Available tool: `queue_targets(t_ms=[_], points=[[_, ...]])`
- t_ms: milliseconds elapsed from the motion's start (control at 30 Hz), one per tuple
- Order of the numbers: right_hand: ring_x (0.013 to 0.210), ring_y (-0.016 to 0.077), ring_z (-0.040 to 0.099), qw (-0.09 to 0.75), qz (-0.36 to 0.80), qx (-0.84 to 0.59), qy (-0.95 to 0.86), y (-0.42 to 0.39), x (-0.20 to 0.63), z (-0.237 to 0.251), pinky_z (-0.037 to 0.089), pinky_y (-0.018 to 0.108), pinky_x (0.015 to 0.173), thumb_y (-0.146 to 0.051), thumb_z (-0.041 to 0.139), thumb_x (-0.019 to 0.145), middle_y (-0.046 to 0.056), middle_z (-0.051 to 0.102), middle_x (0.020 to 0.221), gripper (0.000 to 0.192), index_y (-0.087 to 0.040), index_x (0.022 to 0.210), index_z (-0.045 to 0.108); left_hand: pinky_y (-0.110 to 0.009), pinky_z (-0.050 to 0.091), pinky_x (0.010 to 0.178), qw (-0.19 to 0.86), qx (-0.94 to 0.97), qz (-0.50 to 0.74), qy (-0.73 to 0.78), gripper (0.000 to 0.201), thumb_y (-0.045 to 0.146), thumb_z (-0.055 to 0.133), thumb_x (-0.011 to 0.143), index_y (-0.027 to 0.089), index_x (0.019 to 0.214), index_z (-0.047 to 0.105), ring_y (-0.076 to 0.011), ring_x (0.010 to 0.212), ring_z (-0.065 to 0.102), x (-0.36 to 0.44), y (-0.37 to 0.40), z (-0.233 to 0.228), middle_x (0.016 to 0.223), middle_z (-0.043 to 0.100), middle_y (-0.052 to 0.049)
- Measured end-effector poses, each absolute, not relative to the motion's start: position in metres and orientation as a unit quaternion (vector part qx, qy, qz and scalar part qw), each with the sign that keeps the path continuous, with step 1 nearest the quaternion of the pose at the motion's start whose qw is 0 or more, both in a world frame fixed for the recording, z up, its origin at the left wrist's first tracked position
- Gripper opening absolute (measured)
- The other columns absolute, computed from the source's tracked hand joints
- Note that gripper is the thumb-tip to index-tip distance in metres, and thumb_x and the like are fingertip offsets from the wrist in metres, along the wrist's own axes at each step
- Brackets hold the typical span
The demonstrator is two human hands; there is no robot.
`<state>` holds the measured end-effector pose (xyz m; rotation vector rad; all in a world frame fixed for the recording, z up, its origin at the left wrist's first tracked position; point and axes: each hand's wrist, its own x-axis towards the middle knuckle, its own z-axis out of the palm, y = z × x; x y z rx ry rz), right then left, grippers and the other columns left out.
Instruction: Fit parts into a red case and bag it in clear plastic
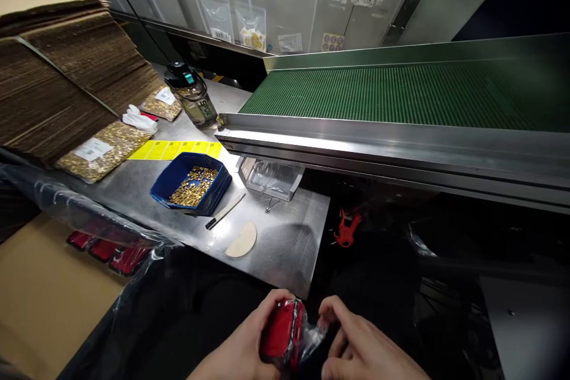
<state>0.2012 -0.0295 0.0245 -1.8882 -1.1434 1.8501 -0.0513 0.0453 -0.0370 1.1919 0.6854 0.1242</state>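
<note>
Low in the head view, my left hand (249, 341) is wrapped around a red box-shaped item (278, 332) with dark edging. Thin see-through plastic film (313, 337) covers the item and sticks out crumpled from its right side. My right hand (356, 341) is beside it with curled fingers, the index fingertip on the loose end of the film. What lies under those fingers is partly hidden. Both hands are in front of the metal table's (289, 249) near edge, where a tan rounded piece (243, 240) lies.
A blue bin (162, 187) of small gold-coloured parts, a pen (225, 211), a water bottle (196, 101) and a yellow label strip (173, 149) are on the table. Stacked cardboard (66, 71) rises at left, above a carton (48, 285) with red items. A green conveyor (356, 95) spans the right.
</note>
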Motion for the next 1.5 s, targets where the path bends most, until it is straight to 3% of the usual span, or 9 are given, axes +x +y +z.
queue_targets(t_ms=[100, 300, 467, 667, 933, 1033, 1167, 1267, 1500], points=[[0.095, 0.0271, 0.070, 0.154, 0.592, -0.682, -0.402, -0.035, 0.192, 0.014, 0.055, 0.031, 0.083, -0.024, 0.085, 0.064, 0.004, 0.071, 0.110, 0.082, -0.032, 0.139, 0.051, -0.040, 0.049, 0.106, 0.713, 0.611, 0.068, 0.337, 0.090, 0.002, 0.075, 0.065, 0.034, 0.142, 0.043, -0.0303, 0.122, 0.058, -0.050, 0.045, -0.032, 0.136, 0.056, -0.005], [0.084, 0.0206, 0.063, 0.271, 0.548, -0.639, -0.467, -0.035, 0.158, -0.010, 0.048, 0.030, 0.077, -0.045, 0.050, 0.100, 0.004, 0.064, 0.098, 0.022, -0.023, 0.101, 0.056, -0.041, 0.050, 0.107, 0.692, 0.628, 0.112, 0.339, 0.080, 0.007, 0.072, 0.072, 0.033, 0.142, 0.044, -0.0308, 0.123, 0.059, -0.051, 0.036, -0.027, 0.138, 0.056, -0.006], [0.066, 0.0140, 0.048, 0.345, 0.602, -0.624, -0.359, -0.044, 0.155, -0.033, 0.035, 0.025, 0.061, -0.054, 0.056, 0.097, -0.004, 0.050, 0.074, 0.032, -0.022, 0.097, 0.056, -0.043, 0.049, 0.109, 0.703, 0.603, 0.155, 0.344, 0.086, 0.003, 0.071, 0.070, 0.034, 0.144, 0.041, -0.0320, 0.125, 0.060, -0.059, 0.024, -0.038, 0.138, 0.057, -0.007], [0.072, 0.0170, 0.058, 0.328, 0.714, -0.536, -0.309, -0.041, 0.152, -0.025, 0.044, 0.027, 0.068, -0.062, 0.063, 0.091, 0.001, 0.060, 0.075, 0.046, -0.016, 0.093, 0.070, -0.045, 0.048, 0.109, 0.619, 0.710, 0.202, 0.267, 0.087, 0.005, 0.068, 0.074, 0.039, 0.147, 0.036, -0.0321, 0.127, 0.056, -0.057, 0.024, -0.038, 0.136, 0.053, -0.007], [0.075, 0.0189, 0.060, 0.278, 0.536, -0.705, -0.372, -0.055, 0.141, -0.031, 0.047, 0.028, 0.072, -0.065, 0.044, 0.099, 0.001, 0.063, 0.075, 0.048, -0.024, 0.080, 0.059, -0.056, 0.042, 0.116, 0.550, 0.739, 0.262, 0.287, 0.072, 0.015, 0.069, 0.086, 0.033, 0.149, 0.041, -0.0379, 0.138, 0.046, -0.056, 0.012, -0.043, 0.145, 0.052, -0.014], [0.052, 0.0125, 0.050, 0.313, 0.567, -0.685, -0.333, -0.057, 0.133, -0.041, 0.040, 0.024, 0.052, -0.072, 0.041, 0.098, -0.003, 0.053, 0.061, 0.054, -0.023, 0.079, 0.052, -0.058, 0.041, 0.117, 0.473, 0.789, 0.272, 0.282, 0.066, 0.016, 0.062, 0.092, 0.032, 0.152, 0.040, -0.0375, 0.140, 0.044, -0.060, 0.010, -0.054, 0.147, 0.053, -0.013], [0.037, 0.0021, 0.026, 0.358, 0.776, -0.515, -0.068, -0.049, 0.134, -0.043, 0.023, 0.015, 0.034, -0.083, 0.069, 0.073, -0.010, 0.046, 0.057, 0.066, -0.022, 0.082, 0.047, -0.059, 0.039, 0.118, 0.335, 0.859, 0.291, 0.257, 0.056, 0.007, 0.057, 0.097, 0.041, 0.142, 0.055, -0.0365, 0.148, 0.033, -0.060, 0.011, -0.062, 0.163, 0.033, -0.004], [0.039, 0.0003, 0.032, 0.392, 0.789, -0.464, 0.091, -0.043, 0.137, -0.037, 0.033, 0.011, 0.037, -0.066, 0.094, 0.052, -0.012, 0.047, 0.055, 0.071, -0.021, 0.080, 0.047, -0.055, 0.038, 0.120, 0.263, 0.870, 0.329, 0.258, 0.065, -0.006, 0.063, 0.089, 0.046, 0.128, 0.065, -0.0344, 0.152, 0.024, -0.053, 0.009, -0.062, 0.166, 0.021, 0.005], [0.036, -0.0001, 0.026, 0.476, 0.787, -0.385, 0.079, -0.032, 0.133, -0.019, 0.033, 0.012, 0.037, -0.046, 0.091, 0.071, -0.013, 0.043, 0.049, 0.051, -0.021, 0.076, 0.046, -0.064, 0.034, 0.117, 0.628, 0.640, 0.356, 0.263, 0.031, 0.043, 0.065, 0.096, 0.034, 0.126, 0.067, -0.0479, 0.149, 0.029, -0.041, 0.007, -0.046, 0.166, 0.028, -0.007]])
